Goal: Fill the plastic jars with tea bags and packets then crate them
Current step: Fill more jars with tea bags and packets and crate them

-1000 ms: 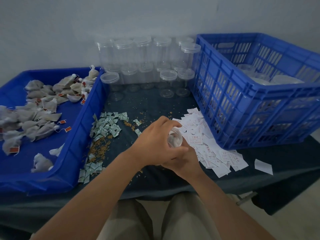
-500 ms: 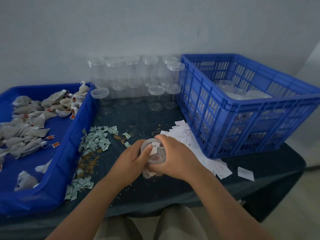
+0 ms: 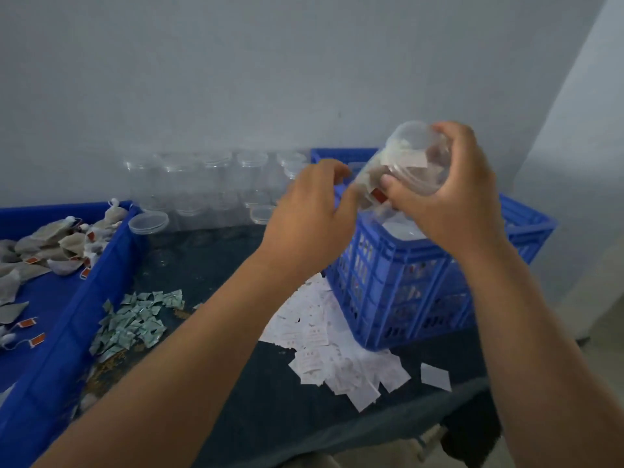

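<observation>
Lay nearest, on dark table (image 3: 270,417): white packets (image 3: 337,352), heaped against the crate's near corner, with 1 more apart at right. Left of these, green packets (image 3: 135,322) in a loose pile among brown crumbs (image 3: 108,359). Along left edge, blue tray (image 3: 77,319), strewn with tea bags (image 3: 57,244) bearing red tags. At right, blue crate (image 3: 405,282), slatted, with the pale top of a stowed jar just visible inside.

Was held raised above the crate's near-left corner: jar (image 3: 408,163), clear plastic, tilted, 1 end up and away, the other down toward the left hand. Showed tea bags, a red tag and a white packet through its side. Was gripped by right hand (image 3: 456,204), fingers wrapped over the far side and thumb pressed on the near side. Left hand (image 3: 310,224) just beside the lower end, fingers loosely curled, thumb at the jar's base. Could not be told whether touching or grasping.

Judged light, given the paper-and-leaf filling. Thin-walled, so likely to flex under a hard squeeze, and smooth, hence apt to slip. Best taken round mid-body with a full wrap, as here, or at the stiffer rim end. Best lowered upright into a free gap among stowed jars, not dropped. Whether lid seated: not resolvable.

Farthest, empty jars (image 3: 189,184), apparently stacked in 2 tiers against grey wall (image 3: 236,79), several lidded.
</observation>
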A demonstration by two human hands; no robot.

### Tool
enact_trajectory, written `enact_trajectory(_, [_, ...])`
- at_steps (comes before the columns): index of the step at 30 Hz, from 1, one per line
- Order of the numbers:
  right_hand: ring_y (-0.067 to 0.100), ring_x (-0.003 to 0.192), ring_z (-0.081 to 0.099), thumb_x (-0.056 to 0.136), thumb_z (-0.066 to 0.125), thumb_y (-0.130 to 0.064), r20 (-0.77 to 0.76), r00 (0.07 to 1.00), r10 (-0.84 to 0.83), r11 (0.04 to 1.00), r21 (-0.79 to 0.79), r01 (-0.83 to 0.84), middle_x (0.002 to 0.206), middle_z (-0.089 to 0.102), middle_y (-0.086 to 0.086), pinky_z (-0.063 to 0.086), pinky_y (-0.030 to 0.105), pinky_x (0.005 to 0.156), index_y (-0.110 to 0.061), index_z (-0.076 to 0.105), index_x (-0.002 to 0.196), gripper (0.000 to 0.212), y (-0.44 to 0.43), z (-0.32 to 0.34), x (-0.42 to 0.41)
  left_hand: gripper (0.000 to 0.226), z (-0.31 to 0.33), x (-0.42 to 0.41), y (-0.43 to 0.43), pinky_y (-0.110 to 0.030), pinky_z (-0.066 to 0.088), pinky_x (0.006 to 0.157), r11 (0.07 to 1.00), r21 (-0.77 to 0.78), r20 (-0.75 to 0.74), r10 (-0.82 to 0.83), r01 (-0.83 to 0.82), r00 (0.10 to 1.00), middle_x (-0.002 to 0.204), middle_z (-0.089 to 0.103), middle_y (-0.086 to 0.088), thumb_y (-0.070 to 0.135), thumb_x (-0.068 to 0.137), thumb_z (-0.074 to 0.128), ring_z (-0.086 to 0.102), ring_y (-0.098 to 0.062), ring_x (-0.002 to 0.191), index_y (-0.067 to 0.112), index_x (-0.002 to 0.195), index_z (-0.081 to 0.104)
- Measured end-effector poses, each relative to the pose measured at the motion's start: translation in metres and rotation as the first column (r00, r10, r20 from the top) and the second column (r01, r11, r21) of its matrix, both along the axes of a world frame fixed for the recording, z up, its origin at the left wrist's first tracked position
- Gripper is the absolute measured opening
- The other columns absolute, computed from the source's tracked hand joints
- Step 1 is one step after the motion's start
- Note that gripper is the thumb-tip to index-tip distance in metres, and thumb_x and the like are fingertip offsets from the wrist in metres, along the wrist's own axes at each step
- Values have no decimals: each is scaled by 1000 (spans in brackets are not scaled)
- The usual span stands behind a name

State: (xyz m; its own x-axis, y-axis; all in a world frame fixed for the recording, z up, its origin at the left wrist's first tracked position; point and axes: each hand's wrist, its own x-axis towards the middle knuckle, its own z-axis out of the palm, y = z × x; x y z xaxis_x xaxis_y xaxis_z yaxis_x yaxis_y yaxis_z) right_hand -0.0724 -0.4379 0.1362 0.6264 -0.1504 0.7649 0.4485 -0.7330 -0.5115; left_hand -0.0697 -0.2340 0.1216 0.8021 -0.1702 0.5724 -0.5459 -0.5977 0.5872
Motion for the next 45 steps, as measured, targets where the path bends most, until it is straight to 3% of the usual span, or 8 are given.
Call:
enact_trajectory(6, [17, 102, 60, 60, 75, -71, -264, 939, -219, 976, -47, 214, 114, 59, -10, 41, 29, 86, -25, 53, 138, 93, -76, 21, 58, 31, -28, 35, -76, -40, 48, 88, 914, 370, 56, -199, 165, 978, 98, 70, 1, 42, 107, 53, 61, -20, 92, 18, 103, 72])
enact_trajectory(10, [27, 109, 65, 60, 76, -66, -384, 895, -229, 973, -125, 195, 118, 64, 0, 41, 30, 83, -22, 51, 144, 98, -82, 10, 99, 40, -56, 55, -94, -44, 41, 69, 961, 188, 167, -235, 203, 958, 58, 49, -7, 13, 97, 50, 43, -26, 59, 5, 58, 50])
enact_trajectory(19, [18, 126, 57, 87, 81, -38, -746, 646, -162, 908, -369, -197, 151, 57, -4, 42, 32, 93, -32, 50, 153, 73, -44, -22, 154, 35, -68, 61, -97, -36, 30, 70, 973, 42, 223, -232, 228, 947, 61, 42, -1, 9, 93, 50, 35, -19, 61, 13, 58, 43])
enact_trajectory(26, [18, 139, 55, 103, 65, -50, -937, 338, 91, 940, -31, -340, 161, 48, -5, 51, 32, 102, -37, 42, 161, 63, -52, -17, 146, 34, -68, 62, -98, -45, 41, 70, 976, 43, 211, -218, 214, 953, 61, 47, -3, 11, 91, 51, 44, -22, 64, 7, 57, 49])
enact_trajectory(30, [19, 151, 44, 96, 62, -71, -856, 517, 1, 958, -148, -246, 168, 41, -6, 37, 42, 121, -36, 42, 162, 78, -44, -16, 139, 39, -67, 62, -96, -46, 41, 73, 973, 74, 138, -225, 217, 964, 57, 45, -2, 14, 92, 47, 43, -24, 65, 7, 54, 47])
enact_trajectory(37, [-3, 99, 68, 99, 69, -52, -421, 903, 82, 979, -136, -152, 113, 72, -16, 51, 18, 83, -35, 70, 119, 27, -13, 9, 94, 27, -38, 50, -61, -24, 51, 91, 900, -101, -56, -431, 425, 901, 114, 74, 4, 24, 110, 53, 64, -4, 102, 13, 113, 78])
enact_trajectory(40, [-9, 89, 66, 98, 70, -43, -184, 962, 199, 973, -81, -217, 96, 73, -20, 45, 3, 72, -36, 71, 103, 9, 15, 4, 55, 32, -40, 41, -16, -24, 48, 95, 946, -19, 66, -321, 322, 945, 112, 72, 8, 29, 113, 46, 63, -7, 108, 18, 115, 76])
enact_trajectory(45, [6, 85, 72, 103, 58, -45, -129, 925, 359, 925, -84, -371, 89, 75, -16, 54, 20, 74, -29, 75, 94, 25, 71, -40, 0, 22, -87, 24, 83, -32, 53, 67, 990, 139, -97, -17, 31, 995, 86, 72, 11, 38, 108, 53, 65, -7, 74, 32, 105, 73])
